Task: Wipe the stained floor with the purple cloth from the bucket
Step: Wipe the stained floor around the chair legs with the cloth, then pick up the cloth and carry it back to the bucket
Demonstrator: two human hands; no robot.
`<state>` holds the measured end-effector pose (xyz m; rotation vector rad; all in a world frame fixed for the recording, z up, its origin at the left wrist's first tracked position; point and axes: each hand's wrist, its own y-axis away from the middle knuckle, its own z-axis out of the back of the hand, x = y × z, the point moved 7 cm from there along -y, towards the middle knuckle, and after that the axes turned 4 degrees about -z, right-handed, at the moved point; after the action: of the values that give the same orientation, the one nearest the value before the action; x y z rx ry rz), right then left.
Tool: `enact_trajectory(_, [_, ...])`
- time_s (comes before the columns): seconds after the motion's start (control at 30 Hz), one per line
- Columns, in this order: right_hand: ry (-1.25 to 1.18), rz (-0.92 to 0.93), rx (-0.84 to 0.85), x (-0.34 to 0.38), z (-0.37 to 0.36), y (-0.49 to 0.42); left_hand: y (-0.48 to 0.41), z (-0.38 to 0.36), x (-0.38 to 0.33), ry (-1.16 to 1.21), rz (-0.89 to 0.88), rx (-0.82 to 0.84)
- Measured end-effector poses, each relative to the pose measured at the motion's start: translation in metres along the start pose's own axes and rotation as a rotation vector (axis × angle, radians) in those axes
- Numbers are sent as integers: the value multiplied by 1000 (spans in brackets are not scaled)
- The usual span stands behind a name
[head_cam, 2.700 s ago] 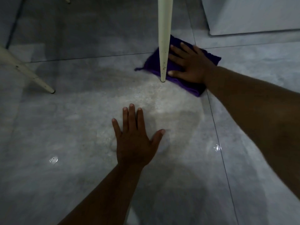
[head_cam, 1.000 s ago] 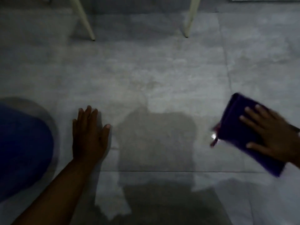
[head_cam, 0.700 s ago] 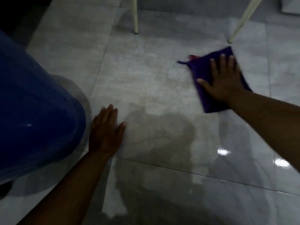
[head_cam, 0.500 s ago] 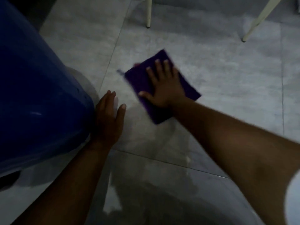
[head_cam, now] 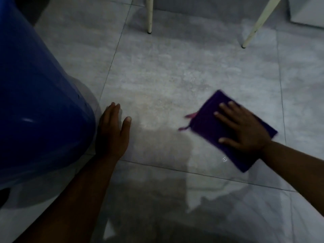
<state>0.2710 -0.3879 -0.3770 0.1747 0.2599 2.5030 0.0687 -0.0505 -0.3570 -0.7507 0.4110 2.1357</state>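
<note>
A folded purple cloth (head_cam: 206, 123) lies flat on the grey tiled floor (head_cam: 166, 81) at the right. My right hand (head_cam: 243, 130) presses down on it, palm flat and fingers spread, and the cloth is motion-blurred. My left hand (head_cam: 113, 132) rests flat on the floor, fingers together, touching the side of the blue bucket (head_cam: 35, 102) at the left. A paler, faintly brownish patch of floor (head_cam: 157, 106) lies between the two hands.
Two cream chair legs stand at the back, one (head_cam: 149, 14) in the middle and one (head_cam: 257, 23) slanting at the right. A white object (head_cam: 306, 9) sits in the top right corner. My shadow darkens the wet, glossy tiles nearest me.
My right hand has slid the cloth from beside my left hand out to the right and a little nearer me. The left hand stays planted by the bucket.
</note>
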Motion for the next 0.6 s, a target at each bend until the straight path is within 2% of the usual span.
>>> enact_trajectory(0.13, [-102, -630, -92, -54, 0, 43, 7, 2, -11, 5, -6, 7])
enact_trajectory(0.23, [-253, -1056, -111, -33, -9, 71, 11, 4, -14, 26, 11, 5])
enact_trajectory(0.33, [-380, -1303, -118, 16, -15, 64, 13, -2, -21, 56, 20, 11])
enact_trajectory(0.37, [-390, -1320, -119, 36, -15, 54, 14, -5, -23, 66, 24, 13])
enact_trajectory(0.43, [-358, -1225, -120, 78, -12, 22, 17, -8, -29, 74, 13, 17])
enact_trajectory(0.6, [-211, -653, -76, 167, -2, -71, 21, -7, -34, 50, 6, 16])
